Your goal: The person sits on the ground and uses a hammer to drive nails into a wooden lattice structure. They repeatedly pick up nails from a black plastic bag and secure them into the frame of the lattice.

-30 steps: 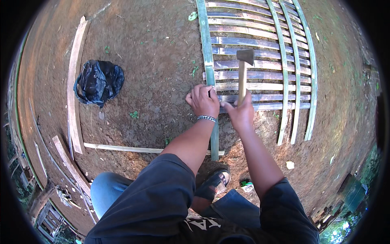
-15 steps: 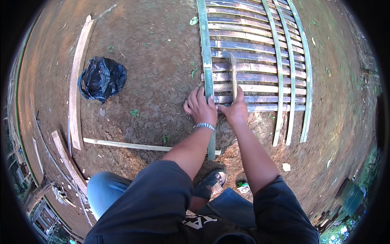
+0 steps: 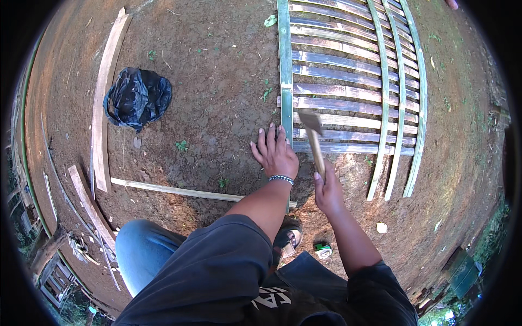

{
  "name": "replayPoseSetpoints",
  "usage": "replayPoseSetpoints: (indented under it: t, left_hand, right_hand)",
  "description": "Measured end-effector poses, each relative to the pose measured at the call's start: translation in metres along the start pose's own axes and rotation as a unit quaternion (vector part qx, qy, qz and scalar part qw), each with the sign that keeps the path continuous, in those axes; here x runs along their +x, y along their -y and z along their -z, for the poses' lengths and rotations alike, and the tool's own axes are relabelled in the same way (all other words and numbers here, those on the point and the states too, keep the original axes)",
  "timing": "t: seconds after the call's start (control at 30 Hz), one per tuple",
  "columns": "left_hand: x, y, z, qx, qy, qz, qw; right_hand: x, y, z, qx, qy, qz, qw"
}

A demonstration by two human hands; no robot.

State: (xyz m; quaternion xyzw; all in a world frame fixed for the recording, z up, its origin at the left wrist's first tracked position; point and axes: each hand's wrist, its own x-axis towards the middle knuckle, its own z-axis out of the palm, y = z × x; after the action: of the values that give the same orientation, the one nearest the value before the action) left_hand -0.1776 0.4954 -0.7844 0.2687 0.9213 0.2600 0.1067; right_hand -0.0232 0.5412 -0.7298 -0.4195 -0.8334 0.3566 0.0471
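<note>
My left hand [image 3: 278, 155] lies with its fingers stretched out over the lower part of a green bamboo strip [image 3: 286, 65] and the soil beside it. This strip is the left edge of a bamboo lattice [image 3: 337, 89], made of several dark and pale cross slats with green lengthwise strips. In my right hand [image 3: 330, 190] is a hammer [image 3: 315, 144], gripped by its wooden handle. The dark metal head is raised near the lowest slats, to the right of the edge strip. My left forearm hides most of the strip's near end.
A crumpled black plastic bag [image 3: 138, 100] lies at left beside a long wooden plank [image 3: 104, 103]. A thin pale strip [image 3: 174, 189] crosses the ground before me. By my foot sits a green-and-white tape measure [image 3: 323, 250]. A shorter plank [image 3: 89, 209] is farther left.
My right hand has drawn back toward me from the lattice, and the hammer's head now shows plainly. My left hand's fingers have spread flat. The view has shifted slightly.
</note>
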Motion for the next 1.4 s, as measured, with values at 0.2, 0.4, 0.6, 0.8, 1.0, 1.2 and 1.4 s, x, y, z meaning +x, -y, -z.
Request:
replayPoseSetpoints:
  t: [0.2,0.4,0.6,0.8,1.0,1.2,1.4]
  left_hand:
    - [0.002,0.002,-0.001,-0.001,-0.004,-0.003,1.0]
    - [-0.001,0.004,-0.003,-0.003,-0.008,-0.01,1.0]
    - [-0.002,0.004,-0.002,-0.015,0.003,-0.001,1.0]
    - [0.0,0.004,0.001,-0.011,0.004,-0.002,1.0]
    - [0.004,0.004,-0.001,-0.018,-0.014,-0.009,1.0]
    - [0.005,0.005,-0.001,-0.012,-0.013,-0.01,1.0]
    - [-0.001,0.005,-0.002,-0.017,-0.005,-0.006,1.0]
  right_hand:
    - [0.005,0.027,0.009,0.065,-0.022,-0.002,0.998]
    - [0.012,0.016,0.001,-0.011,-0.01,-0.007,1.0]
    - [0.004,0.026,0.013,0.094,-0.087,0.034,0.991]
    - [0.018,0.023,0.011,-0.045,0.026,-0.005,0.999]
    - [0.003,0.014,0.009,0.08,-0.063,0.038,0.994]
    - [0.019,0.016,0.003,-0.017,0.015,-0.007,1.0]
    - [0.009,0.015,0.007,0.105,-0.052,0.049,0.992]
